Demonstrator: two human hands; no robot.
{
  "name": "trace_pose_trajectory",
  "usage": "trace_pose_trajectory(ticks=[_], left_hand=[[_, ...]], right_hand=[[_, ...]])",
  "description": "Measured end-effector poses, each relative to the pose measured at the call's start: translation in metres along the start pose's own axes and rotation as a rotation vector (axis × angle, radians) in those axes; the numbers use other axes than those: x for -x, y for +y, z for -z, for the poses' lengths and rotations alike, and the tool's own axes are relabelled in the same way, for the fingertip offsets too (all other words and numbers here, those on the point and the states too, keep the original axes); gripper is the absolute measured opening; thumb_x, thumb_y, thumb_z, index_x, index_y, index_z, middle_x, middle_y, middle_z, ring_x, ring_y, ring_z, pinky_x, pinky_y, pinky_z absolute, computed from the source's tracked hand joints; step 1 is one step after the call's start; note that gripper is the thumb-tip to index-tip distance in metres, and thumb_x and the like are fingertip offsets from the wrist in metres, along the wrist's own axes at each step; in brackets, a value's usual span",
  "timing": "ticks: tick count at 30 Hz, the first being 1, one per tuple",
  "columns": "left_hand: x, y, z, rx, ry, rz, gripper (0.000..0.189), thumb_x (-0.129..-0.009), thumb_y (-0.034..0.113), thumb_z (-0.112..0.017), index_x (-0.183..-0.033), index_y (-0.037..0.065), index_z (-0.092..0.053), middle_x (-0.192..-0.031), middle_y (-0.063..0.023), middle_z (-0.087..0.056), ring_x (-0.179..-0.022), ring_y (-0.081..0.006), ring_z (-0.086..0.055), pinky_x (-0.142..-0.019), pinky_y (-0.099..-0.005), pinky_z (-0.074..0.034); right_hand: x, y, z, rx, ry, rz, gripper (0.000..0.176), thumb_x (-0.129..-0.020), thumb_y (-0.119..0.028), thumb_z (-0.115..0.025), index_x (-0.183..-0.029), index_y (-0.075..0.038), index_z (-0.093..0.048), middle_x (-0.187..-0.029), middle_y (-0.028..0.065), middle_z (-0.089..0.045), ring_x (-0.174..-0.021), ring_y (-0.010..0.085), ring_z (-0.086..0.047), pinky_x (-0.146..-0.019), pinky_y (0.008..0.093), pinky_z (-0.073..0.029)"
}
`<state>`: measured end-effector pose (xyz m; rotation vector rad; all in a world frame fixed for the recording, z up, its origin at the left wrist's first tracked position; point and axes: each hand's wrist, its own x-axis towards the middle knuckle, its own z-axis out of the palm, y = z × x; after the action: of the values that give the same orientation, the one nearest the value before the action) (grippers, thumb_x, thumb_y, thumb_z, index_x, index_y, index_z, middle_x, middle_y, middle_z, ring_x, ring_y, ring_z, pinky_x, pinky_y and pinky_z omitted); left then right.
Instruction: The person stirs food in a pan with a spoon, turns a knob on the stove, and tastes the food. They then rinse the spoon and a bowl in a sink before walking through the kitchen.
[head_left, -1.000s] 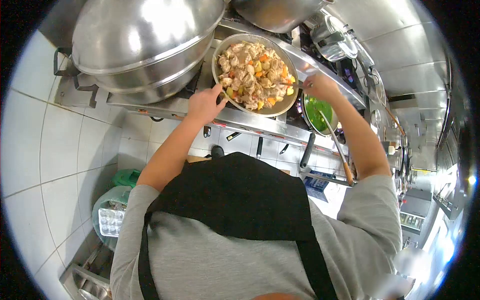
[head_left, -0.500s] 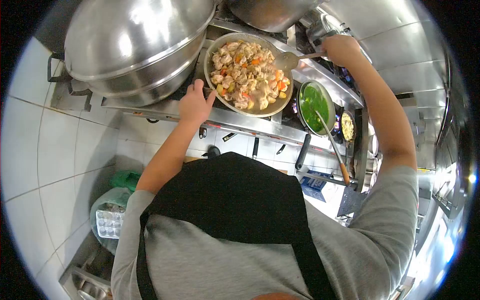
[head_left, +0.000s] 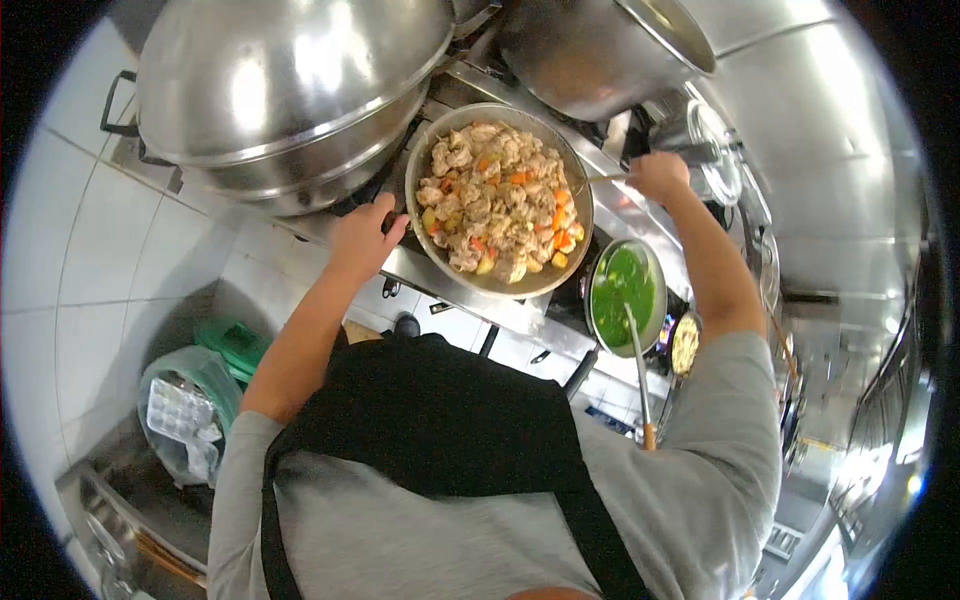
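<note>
A wide pan [head_left: 588, 215] full of meat chunks with orange and yellow vegetable pieces [head_left: 500, 200] sits on the stove. My left hand [head_left: 362, 238] is closed at the pan's left edge, around a handle that is mostly hidden by the fingers. My right hand [head_left: 660, 178] grips the handle of a spatula [head_left: 606, 179], whose blade reaches into the food at the pan's right side and is hard to make out. Beside the pan, a smaller pan [head_left: 655, 290] holds a green liquid [head_left: 620, 290], with a ladle [head_left: 638, 370] resting in it.
A large domed steel pot [head_left: 290, 100] stands at the left, and another big pot [head_left: 590, 60] behind the pan. A small pan of pale food [head_left: 685, 345] is at the right. A lined bin [head_left: 190, 410] stands on the floor at lower left.
The view has shifted, so the stove sits lower in it. My right hand has brought the spatula's blade from the pan's right rim in among the food. My left hand stays at the pan.
</note>
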<state>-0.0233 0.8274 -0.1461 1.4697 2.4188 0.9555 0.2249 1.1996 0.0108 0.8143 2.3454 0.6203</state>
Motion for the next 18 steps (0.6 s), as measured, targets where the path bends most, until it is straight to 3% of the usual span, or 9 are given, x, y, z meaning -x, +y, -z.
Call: trace_pose_trajectory(ticks=[2,6,14,15,18], left_hand=[[0.000,0.007,0.007,-0.037,-0.021,0.046,0.029,-0.086,0.036,-0.059,-0.092,0.009,-0.048,-0.077,-0.0126,-0.063,-0.071,-0.0350,-0.062,-0.059,-0.0456,-0.047],[0.001,0.009,0.001,-0.042,0.001,0.061,0.028,-0.085,0.035,-0.060,-0.092,0.010,-0.049,-0.078,-0.0134,-0.063,-0.073,-0.0356,-0.062,-0.061,-0.0457,-0.047],[0.002,0.014,0.003,-0.084,0.036,0.112,0.029,-0.084,0.034,-0.062,-0.092,0.009,-0.049,-0.081,-0.0140,-0.064,-0.075,-0.0360,-0.062,-0.063,-0.0456,-0.047],[0.002,0.015,0.005,-0.076,0.037,0.115,0.029,-0.084,0.034,-0.062,-0.092,0.009,-0.049,-0.081,-0.0142,-0.064,-0.075,-0.0361,-0.062,-0.063,-0.0457,-0.047],[0.003,0.015,0.005,-0.060,0.055,0.104,0.030,-0.084,0.035,-0.062,-0.093,0.010,-0.048,-0.081,-0.0143,-0.064,-0.075,-0.0362,-0.062,-0.063,-0.0460,-0.047]], right_hand=[[-0.016,0.000,-0.024,-0.142,0.003,0.081,0.035,-0.077,-0.049,-0.062,-0.098,-0.022,-0.068,-0.087,0.0097,-0.068,-0.085,0.0294,-0.065,-0.076,0.0413,-0.052],[-0.026,-0.037,-0.053,-0.301,0.048,0.140,0.040,-0.074,-0.054,-0.064,-0.098,-0.022,-0.068,-0.087,0.0113,-0.067,-0.085,0.0306,-0.064,-0.075,0.0416,-0.051],[-0.010,-0.011,-0.043,-0.367,0.031,0.127,0.039,-0.072,-0.052,-0.067,-0.096,-0.022,-0.069,-0.087,0.0102,-0.068,-0.084,0.0292,-0.065,-0.074,0.0411,-0.050],[-0.005,-0.004,-0.038,-0.390,0.132,0.163,0.037,-0.070,-0.048,-0.069,-0.090,-0.017,-0.069,-0.078,0.0113,-0.066,-0.077,0.0315,-0.064,-0.068,0.0420,-0.049],[0.005,0.011,-0.021,-0.355,0.208,0.184,0.037,-0.070,-0.047,-0.069,-0.090,-0.016,-0.069,-0.078,0.0121,-0.067,-0.077,0.0322,-0.064,-0.068,0.0429,-0.049]])
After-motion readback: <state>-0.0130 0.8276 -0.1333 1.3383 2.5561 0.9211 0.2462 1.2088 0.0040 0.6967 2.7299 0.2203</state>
